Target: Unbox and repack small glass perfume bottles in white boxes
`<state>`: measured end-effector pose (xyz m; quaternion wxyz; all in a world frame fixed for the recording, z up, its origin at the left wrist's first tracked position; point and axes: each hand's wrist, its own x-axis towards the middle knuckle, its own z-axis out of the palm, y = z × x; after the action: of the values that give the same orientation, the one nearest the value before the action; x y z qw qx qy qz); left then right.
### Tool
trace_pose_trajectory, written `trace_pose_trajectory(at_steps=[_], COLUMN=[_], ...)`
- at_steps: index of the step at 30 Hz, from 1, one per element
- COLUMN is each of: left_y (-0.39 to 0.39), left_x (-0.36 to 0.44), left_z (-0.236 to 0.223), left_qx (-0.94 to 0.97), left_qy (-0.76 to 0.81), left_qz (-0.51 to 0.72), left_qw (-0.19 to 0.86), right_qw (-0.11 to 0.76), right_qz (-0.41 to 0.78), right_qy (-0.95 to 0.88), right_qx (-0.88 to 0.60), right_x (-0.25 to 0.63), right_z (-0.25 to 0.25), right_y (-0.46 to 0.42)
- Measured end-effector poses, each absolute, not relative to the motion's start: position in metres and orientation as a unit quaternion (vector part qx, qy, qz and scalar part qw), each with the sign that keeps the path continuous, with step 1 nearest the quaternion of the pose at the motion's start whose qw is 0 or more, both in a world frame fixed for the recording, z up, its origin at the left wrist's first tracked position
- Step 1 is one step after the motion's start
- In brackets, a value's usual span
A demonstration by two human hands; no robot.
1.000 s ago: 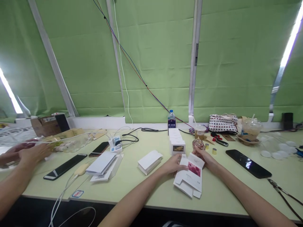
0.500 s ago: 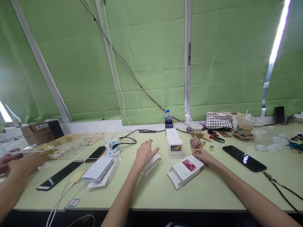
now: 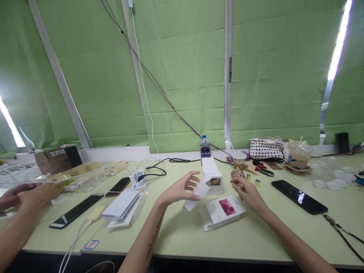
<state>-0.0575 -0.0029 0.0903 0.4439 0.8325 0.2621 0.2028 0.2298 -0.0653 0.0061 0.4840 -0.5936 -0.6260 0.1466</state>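
My left hand (image 3: 182, 189) is raised above the table, with a thin white card piece (image 3: 200, 192) tilted between its thumb and fingers. The piece is blurred, so whether it is a flattened carton or a folded sheet I cannot tell. My right hand (image 3: 248, 191) hovers by the far right corner of a white box with a pink picture (image 3: 226, 207), its fingers bent together; what they hold, if anything, is hidden. That box lies flat, its near-left end open. Just behind the right fingers is a round, clear, brownish-pink trinket (image 3: 237, 173). White boxes (image 3: 215, 185) stand in a row beyond.
A bottle (image 3: 205, 147), an iced drink cup (image 3: 239, 159) and small gold cylinders (image 3: 257, 183) stand behind. A black phone (image 3: 299, 196) lies right. Left are folded white papers (image 3: 122, 204), a power strip (image 3: 138, 179), and another person's hands (image 3: 36, 195).
My left hand has lifted and tilted the white piece off the table toward the row of boxes. My right hand has come off the pink-picture box's edge. The whole view has shifted slightly.
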Motion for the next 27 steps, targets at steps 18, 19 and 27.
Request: trace_pose_trajectory(at_steps=[18,19,27], left_y=[0.01,0.008,-0.005], left_x=[0.023,0.025,0.033], left_z=[0.034,0.033,0.02], left_qx=[0.696,0.726,0.855], left_qy=[0.123,0.138,0.156], left_qz=[0.342,0.351,0.408], left_qw=[0.619,0.575,0.281], right_qw=[0.466,0.463,0.406], right_qz=[0.176,0.189,0.159], right_qy=[-0.64,-0.637,-0.629], right_qx=[-0.585,-0.586,-0.643], right_x=[0.231,0.229,0.217], right_z=[0.053,0.052,0.055], right_y=[-0.095,-0.096,-0.096])
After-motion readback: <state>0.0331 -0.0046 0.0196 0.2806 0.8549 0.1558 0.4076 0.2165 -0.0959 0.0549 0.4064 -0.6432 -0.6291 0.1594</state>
